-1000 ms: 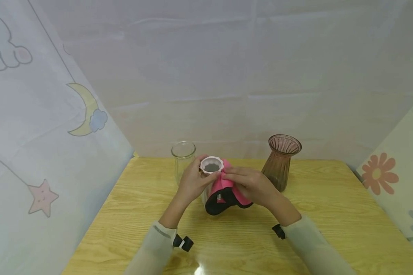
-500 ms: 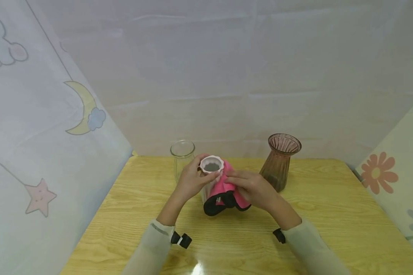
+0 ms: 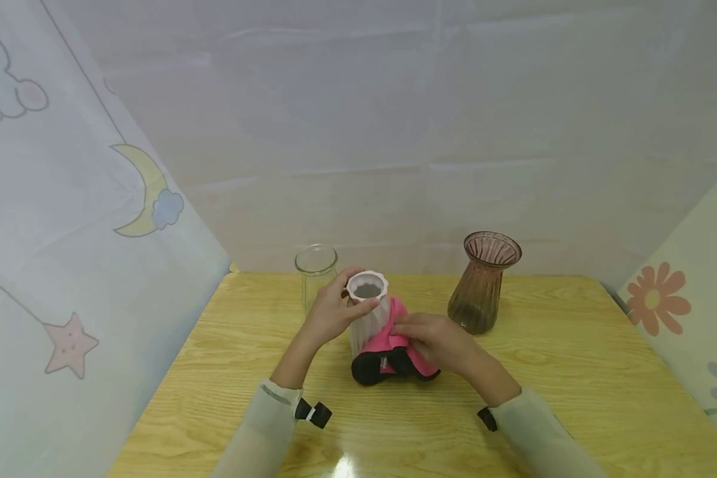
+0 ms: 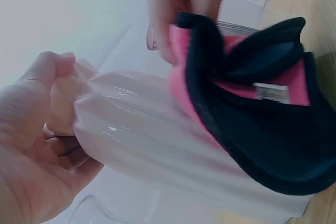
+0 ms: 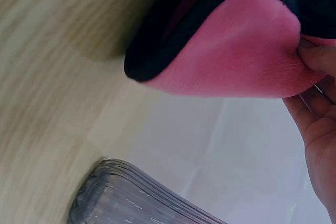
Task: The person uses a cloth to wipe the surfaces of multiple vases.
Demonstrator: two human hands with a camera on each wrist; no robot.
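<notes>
A white ribbed vase point(image 3: 367, 325) with a scalloped rim stands upright on the table, its neck gripped by my left hand point(image 3: 330, 312). In the left wrist view the thumb and fingers curl round that neck point(image 4: 65, 100). My right hand point(image 3: 439, 340) pinches a pink cloth point(image 3: 385, 340) with a black edge against the vase's right side. The cloth hangs in folds, and a small white label point(image 4: 272, 93) shows on it. Some of the right fingertips are hidden by the cloth in the right wrist view.
Behind my left hand stands a clear glass vase point(image 3: 317, 260). A brownish-pink ribbed glass vase point(image 3: 479, 292) with a flared rim is to the right of my right hand. All stand on a wooden table point(image 3: 550, 372) with a pale wall sheet point(image 3: 358, 133) behind.
My right hand has moved the pink cloth down along the white vase, baring more of its upper side. The left hand keeps its grip on the neck.
</notes>
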